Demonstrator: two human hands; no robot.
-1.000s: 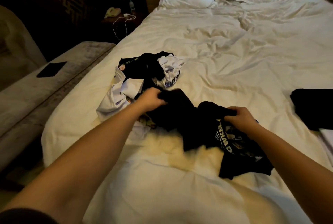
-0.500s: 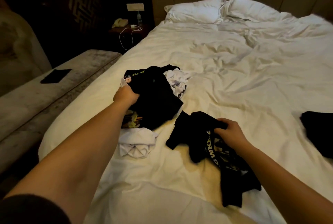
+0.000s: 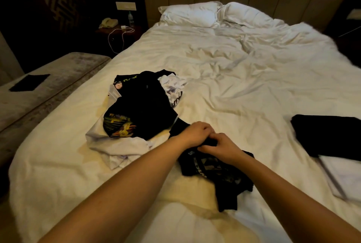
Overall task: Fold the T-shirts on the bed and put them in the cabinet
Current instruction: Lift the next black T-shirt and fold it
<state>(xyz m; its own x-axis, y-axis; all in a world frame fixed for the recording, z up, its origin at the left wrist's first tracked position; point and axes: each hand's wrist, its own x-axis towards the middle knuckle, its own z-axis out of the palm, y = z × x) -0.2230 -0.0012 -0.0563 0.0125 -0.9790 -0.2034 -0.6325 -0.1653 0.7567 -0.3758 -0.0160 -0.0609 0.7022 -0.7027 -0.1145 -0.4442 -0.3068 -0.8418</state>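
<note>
while both hands' fingers pinch one black t-shirt point(image 3: 218, 170) | left hand point(image 3: 195, 133) | right hand point(image 3: 222, 146) | two pillows point(image 3: 191, 15)

Crumpled black printed T-shirt point(image 3: 214, 170) beside heaped black and white shirts point(image 3: 140, 109).

A crumpled black T-shirt point(image 3: 216, 172) with a pale print is gripped by both hands on the white bed point(image 3: 244, 78). The left hand point(image 3: 197, 132) and the right hand point(image 3: 220, 147) are seen touching, fingers curled into the cloth's upper edge. Just to the left, a heap of black and white T-shirts point(image 3: 140, 109) is piled. At the right edge a folded black garment point(image 3: 328, 137) is laid over a folded white one point(image 3: 343, 176). Two pillows point(image 3: 191, 15) are set at the headboard.
</note>
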